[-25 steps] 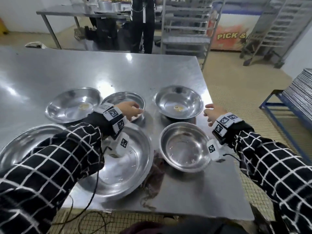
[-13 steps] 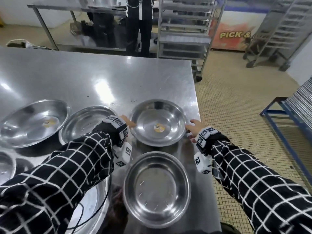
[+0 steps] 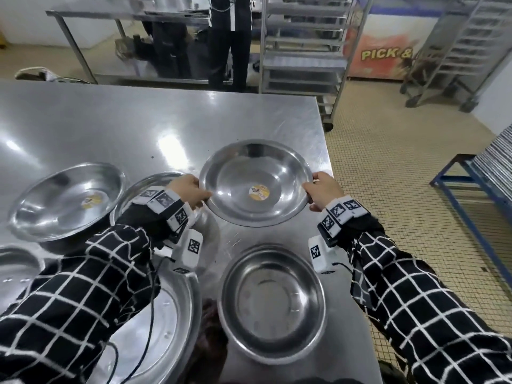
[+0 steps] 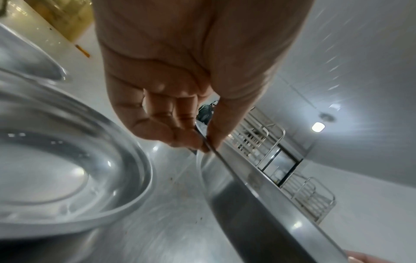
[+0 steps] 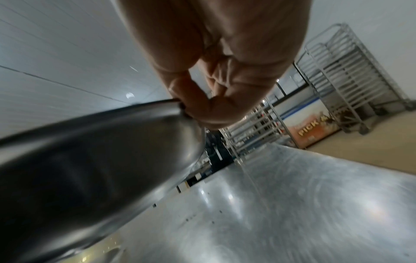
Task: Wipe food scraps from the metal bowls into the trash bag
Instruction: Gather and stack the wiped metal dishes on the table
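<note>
A round shiny steel bowl with a yellow sticker in its bottom [image 3: 256,182] sits in the upper middle of the head view, tilted toward the camera and apparently lifted clear of the brushed steel desk [image 3: 110,126]. Both hands carry it by the rim: the left hand [image 3: 188,191] pinches the left edge, thumb on the inside and fingers [image 4: 171,131] curled beneath, and the right hand [image 3: 321,191] has its grip pressed onto the right edge the same way — thumb over the lip, fingers under.

By its look, the bowl is thin, stiff and light, but smooth and slippery; the rolled rim is the only sure place to hold, and two opposite points keep it from swinging. It will ring and dent if dropped rather than break.

Half a second ago the bowl lay flat on the desk with the hands just arriving at its sides; now it is held and raised. No trash bag is visible in any view.

An empty steel bowl [image 3: 273,303] rests at lower centre, another stickered bowl [image 3: 66,200] at left.
</note>
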Demonstrator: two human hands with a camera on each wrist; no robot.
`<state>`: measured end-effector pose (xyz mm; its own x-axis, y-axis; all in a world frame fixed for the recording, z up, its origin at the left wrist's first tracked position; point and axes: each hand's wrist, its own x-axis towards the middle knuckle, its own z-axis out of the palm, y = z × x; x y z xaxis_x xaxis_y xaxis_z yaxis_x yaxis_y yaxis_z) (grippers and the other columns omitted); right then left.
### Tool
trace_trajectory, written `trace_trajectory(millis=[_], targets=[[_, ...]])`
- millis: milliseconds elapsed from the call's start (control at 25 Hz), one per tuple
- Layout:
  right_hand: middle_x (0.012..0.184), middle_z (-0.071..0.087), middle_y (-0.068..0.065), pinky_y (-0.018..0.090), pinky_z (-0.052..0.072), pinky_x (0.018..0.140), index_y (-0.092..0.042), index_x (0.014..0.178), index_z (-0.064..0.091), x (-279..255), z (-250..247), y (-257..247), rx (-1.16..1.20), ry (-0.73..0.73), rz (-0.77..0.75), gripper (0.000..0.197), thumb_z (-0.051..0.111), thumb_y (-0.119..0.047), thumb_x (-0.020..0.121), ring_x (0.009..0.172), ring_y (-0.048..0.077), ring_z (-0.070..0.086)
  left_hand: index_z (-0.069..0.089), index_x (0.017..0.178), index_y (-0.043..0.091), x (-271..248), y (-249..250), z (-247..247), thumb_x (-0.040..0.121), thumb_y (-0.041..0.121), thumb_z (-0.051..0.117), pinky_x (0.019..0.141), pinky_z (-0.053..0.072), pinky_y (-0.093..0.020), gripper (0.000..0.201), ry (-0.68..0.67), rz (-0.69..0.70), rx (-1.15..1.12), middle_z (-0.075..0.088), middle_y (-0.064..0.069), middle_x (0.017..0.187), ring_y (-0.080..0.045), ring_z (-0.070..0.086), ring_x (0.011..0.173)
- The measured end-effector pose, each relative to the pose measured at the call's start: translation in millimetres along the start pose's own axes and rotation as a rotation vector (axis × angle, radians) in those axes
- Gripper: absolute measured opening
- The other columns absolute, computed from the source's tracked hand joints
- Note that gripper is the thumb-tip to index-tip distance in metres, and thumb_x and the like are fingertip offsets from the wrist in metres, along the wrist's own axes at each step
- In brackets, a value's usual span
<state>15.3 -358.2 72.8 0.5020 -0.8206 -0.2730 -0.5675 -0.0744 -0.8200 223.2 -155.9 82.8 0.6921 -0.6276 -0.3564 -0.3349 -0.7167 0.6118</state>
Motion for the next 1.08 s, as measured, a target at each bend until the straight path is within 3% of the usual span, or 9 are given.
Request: trace_trajectory(millis=[240,360,440,560,680,800,880,1000,1080], targets=[[0.081,0.063,0.009,0.024,0.050,0.050,-0.022,0.107,0.056,-121.1,48.9,-19.9,0.076,0.033,-0.189,0.015,0.053,-0.019,0.092,0.060,0.017,0.056,0.056,0.089,0.025,-122.7,-54.1,-60.3,0.088,0.020,0.061,0.077,0.055,-0.042,0.007,0.247,0.174,-0.045,0.068,-0.005,0.087,-0.022,0.064,0.078],[0.081,0.065,0.008,0.028,0.053,0.053,-0.026,0.109,0.057,-186.2,91.2,-18.0,0.050,0.019,-0.209,0.018,0.053,-0.020,0.093,0.061,0.020,0.061,0.060,0.098,0.016,-174.8,-107.6,-75.7,0.087,0.023,0.062,0.070,0.054,-0.038,0.013,0.362,0.193,0.020,0.068,-0.003,0.079,-0.019,0.064,0.074],[0.084,0.066,0.005,0.031,0.056,0.058,-0.026,0.108,0.056,-225.4,118.9,-12.0,0.021,0.009,-0.200,0.015,0.051,-0.022,0.094,0.065,0.018,0.062,0.058,0.093,0.017,-203.4,-145.7,-77.4,0.088,0.025,0.062,0.060,0.045,-0.026,0.010,0.391,0.216,0.065,0.065,-0.001,0.078,-0.015,0.061,0.072],[0.086,0.065,0.002,0.020,0.048,0.055,-0.021,0.104,0.058,-270.4,150.2,-1.1,-0.125,-0.002,-0.224,0.012,0.050,-0.022,0.095,0.067,0.014,0.059,0.053,0.096,0.020,-232.7,-194.5,-75.6,0.089,0.031,0.061,0.054,0.032,-0.018,0.015,0.394,0.186,0.129,0.060,0.005,0.078,-0.010,0.054,0.070],[0.087,0.066,0.004,0.016,0.040,0.059,-0.020,0.103,0.061,-294.2,176.0,16.2,-0.233,0.019,-0.263,0.014,0.051,-0.020,0.093,0.076,0.016,0.058,0.049,0.094,0.018,-245.7,-241.0,-62.2,0.090,0.034,0.060,0.058,0.034,-0.026,0.020,0.338,0.141,0.188,0.057,0.005,0.073,-0.014,0.054,0.071],[0.072,0.058,0.005,0.027,0.040,0.058,-0.020,0.087,0.055,-298.0,195.8,30.3,-0.430,0.069,-0.291,0.005,0.051,-0.022,0.090,0.076,0.023,0.055,0.052,0.087,0.012,-244.5,-272.3,-47.5,0.090,0.036,0.059,0.063,0.037,-0.031,0.025,0.271,0.117,0.203,0.057,0.001,0.069,-0.022,0.057,0.074],[0.071,0.057,0.006,0.031,0.042,0.061,-0.014,0.084,0.051,-295.6,203.6,31.2,-0.555,0.114,-0.295,0.013,0.049,-0.025,0.090,0.076,0.027,0.055,0.052,0.089,0.013,-237.9,-280.0,-43.4,0.090,0.039,0.057,0.065,0.041,-0.033,0.027,0.257,0.114,0.230,0.059,-0.001,0.074,-0.024,0.059,0.076],[0.074,0.055,0.003,0.032,0.042,0.062,-0.014,0.093,0.053,-297.9,209.6,26.4,-0.696,0.163,-0.292,0.016,0.047,-0.029,0.092,0.076,0.027,0.056,0.052,0.096,0.016,-231.9,-286.7,-45.3,0.088,0.042,0.059,0.068,0.043,-0.032,0.028,0.276,0.120,0.232,0.061,0.001,0.079,-0.023,0.058,0.078],[0.079,0.058,0.001,0.032,0.044,0.064,-0.017,0.110,0.055,-300.0,208.2,21.7,-0.664,0.148,-0.326,0.021,0.047,-0.026,0.093,0.075,0.023,0.056,0.053,0.104,0.019,-229.6,-291.9,-48.3,0.087,0.045,0.060,0.068,0.043,-0.031,0.031,0.264,0.130,0.219,0.062,0.002,0.080,-0.021,0.059,0.079]])
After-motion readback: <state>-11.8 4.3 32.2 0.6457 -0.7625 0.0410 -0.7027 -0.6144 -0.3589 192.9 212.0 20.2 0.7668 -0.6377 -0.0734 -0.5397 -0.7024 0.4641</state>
